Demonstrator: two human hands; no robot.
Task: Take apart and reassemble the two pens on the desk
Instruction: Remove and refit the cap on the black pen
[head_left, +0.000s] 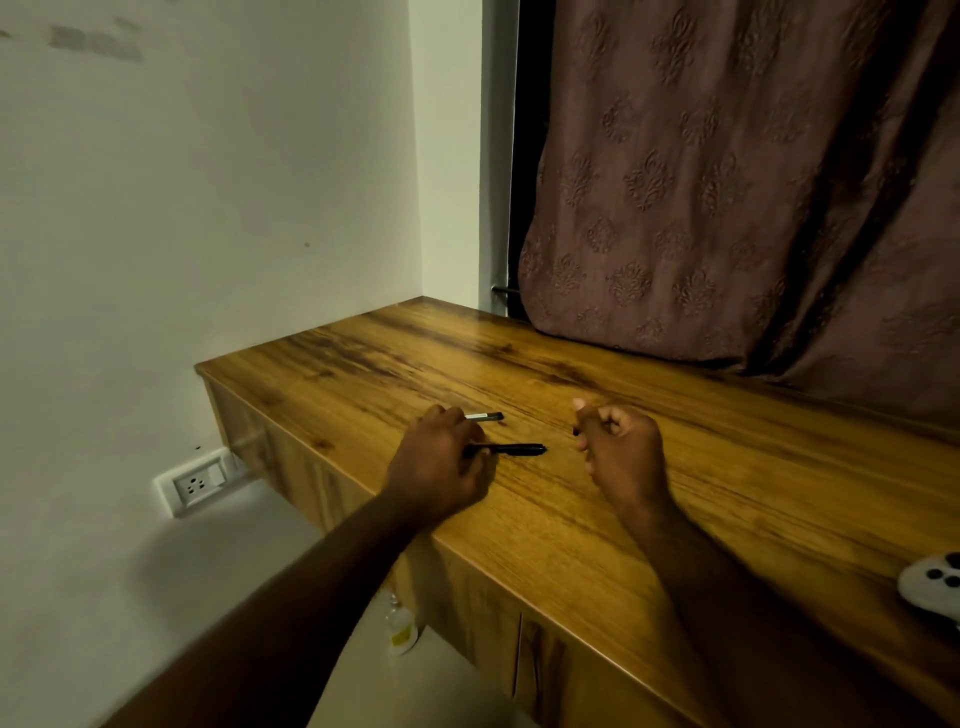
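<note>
A black pen (517, 449) lies level just above the wooden desk (727, 467), pointing right. My left hand (439, 462) grips its left end, which is hidden under the fingers. Just behind that hand a second pen (485, 416), pale with a dark tip, rests on the desk with its left end hidden by my knuckles. A short gap to the right, my right hand (621, 449) is curled with the thumb up. A small dark piece (575, 431) shows at its fingertips, mostly hidden.
The desk meets a white wall at the left and a brown patterned curtain (727, 182) at the back. A white controller (932, 584) sits at the desk's right edge. A wall socket (195, 486) and a bottle (402, 629) are below the desk.
</note>
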